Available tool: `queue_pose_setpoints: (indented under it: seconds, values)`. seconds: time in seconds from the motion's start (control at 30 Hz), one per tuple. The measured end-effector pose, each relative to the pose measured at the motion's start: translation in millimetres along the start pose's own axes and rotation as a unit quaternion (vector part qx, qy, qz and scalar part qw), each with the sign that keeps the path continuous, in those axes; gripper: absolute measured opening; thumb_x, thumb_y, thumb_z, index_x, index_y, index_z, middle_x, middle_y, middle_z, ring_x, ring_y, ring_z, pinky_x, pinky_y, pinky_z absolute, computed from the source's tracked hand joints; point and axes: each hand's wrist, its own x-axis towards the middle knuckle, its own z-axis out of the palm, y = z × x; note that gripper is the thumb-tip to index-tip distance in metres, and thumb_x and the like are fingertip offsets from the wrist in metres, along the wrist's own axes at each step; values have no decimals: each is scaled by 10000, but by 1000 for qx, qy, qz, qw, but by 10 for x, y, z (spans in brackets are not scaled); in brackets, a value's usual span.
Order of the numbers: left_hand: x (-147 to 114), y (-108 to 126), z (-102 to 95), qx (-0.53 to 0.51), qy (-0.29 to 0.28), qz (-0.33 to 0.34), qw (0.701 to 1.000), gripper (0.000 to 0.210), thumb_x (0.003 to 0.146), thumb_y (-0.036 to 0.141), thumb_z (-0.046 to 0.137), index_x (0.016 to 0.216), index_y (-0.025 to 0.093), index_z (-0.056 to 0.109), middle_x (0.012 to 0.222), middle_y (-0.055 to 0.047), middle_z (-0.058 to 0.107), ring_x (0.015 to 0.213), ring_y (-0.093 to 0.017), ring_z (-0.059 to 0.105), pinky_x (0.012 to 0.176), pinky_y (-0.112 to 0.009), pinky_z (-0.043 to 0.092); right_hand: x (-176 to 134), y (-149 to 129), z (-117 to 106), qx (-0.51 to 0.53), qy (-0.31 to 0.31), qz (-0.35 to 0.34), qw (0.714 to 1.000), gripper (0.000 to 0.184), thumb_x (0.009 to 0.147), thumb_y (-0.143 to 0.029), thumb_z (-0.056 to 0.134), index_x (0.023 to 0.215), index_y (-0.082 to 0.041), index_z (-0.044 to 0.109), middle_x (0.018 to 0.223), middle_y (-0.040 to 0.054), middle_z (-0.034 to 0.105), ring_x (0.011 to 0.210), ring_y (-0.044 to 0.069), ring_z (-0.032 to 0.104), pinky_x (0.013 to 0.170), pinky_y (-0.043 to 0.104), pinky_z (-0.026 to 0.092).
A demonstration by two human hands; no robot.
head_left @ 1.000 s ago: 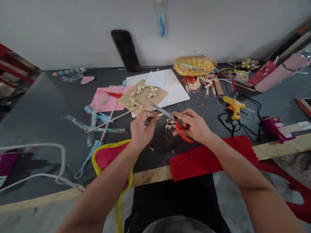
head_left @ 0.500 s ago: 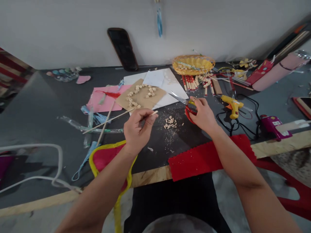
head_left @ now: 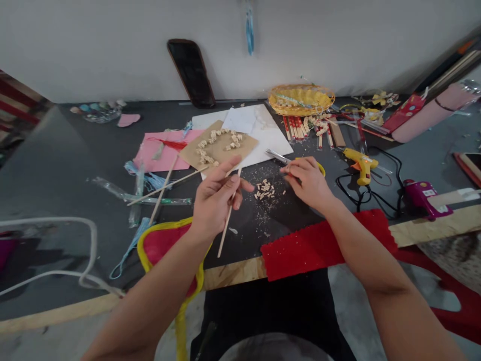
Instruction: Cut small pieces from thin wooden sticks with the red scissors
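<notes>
My left hand (head_left: 216, 198) pinches a thin wooden stick (head_left: 227, 223) between thumb and fingers, with the index finger stretched out. The stick slants down toward the front edge of the table. On the right, my right hand (head_left: 306, 183) is curled over the handles of the scissors (head_left: 278, 156). Their blades point up and left, nearly closed, and the handles are mostly hidden under the hand. Between both hands lies a small heap of short cut wooden pieces (head_left: 265, 189). Beyond my left hand, a brown card (head_left: 240, 150) carries knobbly wooden bits in a curved row.
A yellow wicker basket (head_left: 278, 108) stands at the back. Farther right lie a yellow glue gun (head_left: 361, 163) with a black cord and a purple box (head_left: 424, 198). Red felt (head_left: 315, 245) lies along the front edge. Loose sticks (head_left: 161, 195) cross at left; a phone (head_left: 191, 72) leans on the wall.
The stick in my left hand has swung to point down toward me, and the index finger has extended. The scissors' blades have come together, and my right hand has turned over their handles.
</notes>
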Motion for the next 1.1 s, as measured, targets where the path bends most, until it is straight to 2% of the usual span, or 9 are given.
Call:
queue_pose_setpoints:
  seconds: [0.17, 0.4, 0.57, 0.83, 0.97, 1.1]
  values:
    - [0, -67, 32, 25, -12, -53, 998, 348, 808, 251, 637, 1149, 192, 663, 622, -5, 676, 316, -40, 356, 325, -214, 220, -7, -176, 91, 44, -71, -74, 994, 189, 920, -217, 543, 949, -226, 730, 967, 63, 687, 948, 234, 519, 900, 440, 456]
    - [43, -109, 28, 33, 6, -55, 998, 309, 803, 245, 634, 1102, 166, 645, 607, -4, 666, 319, -35, 358, 334, -206, 228, -41, -185, 119, -4, -111, -73, 991, 174, 920, -226, 551, 910, -212, 724, 958, 73, 679, 951, 243, 481, 880, 426, 432]
    - [46, -125, 25, 38, -1, -53, 998, 278, 812, 239, 626, 1080, 166, 636, 610, -6, 667, 316, -37, 364, 324, -205, 225, -37, -193, 115, -37, -100, -38, 994, 179, 926, -230, 537, 927, -198, 714, 960, 88, 657, 944, 243, 475, 875, 415, 419]
    - [39, -98, 27, 34, 1, -58, 998, 331, 814, 259, 647, 1116, 129, 605, 615, -2, 670, 338, -25, 378, 340, -168, 259, -25, -170, 90, -13, -88, -58, 994, 170, 923, -200, 531, 918, -173, 699, 954, 79, 656, 925, 225, 476, 875, 382, 410]
    - [37, -95, 28, 39, -4, -58, 998, 336, 815, 264, 648, 1121, 133, 605, 613, 1, 665, 342, -28, 380, 344, -170, 263, -38, -231, 114, -13, -105, -72, 992, 253, 902, -106, 492, 982, -193, 716, 988, 79, 660, 956, 231, 456, 886, 379, 399]
    - [34, -86, 30, 44, -5, -58, 997, 321, 820, 260, 644, 1114, 135, 611, 617, -3, 665, 338, -29, 386, 344, -180, 263, -47, -262, 126, -30, -130, -68, 989, 294, 872, -55, 477, 926, -205, 724, 1029, 69, 658, 994, 241, 447, 895, 388, 386]
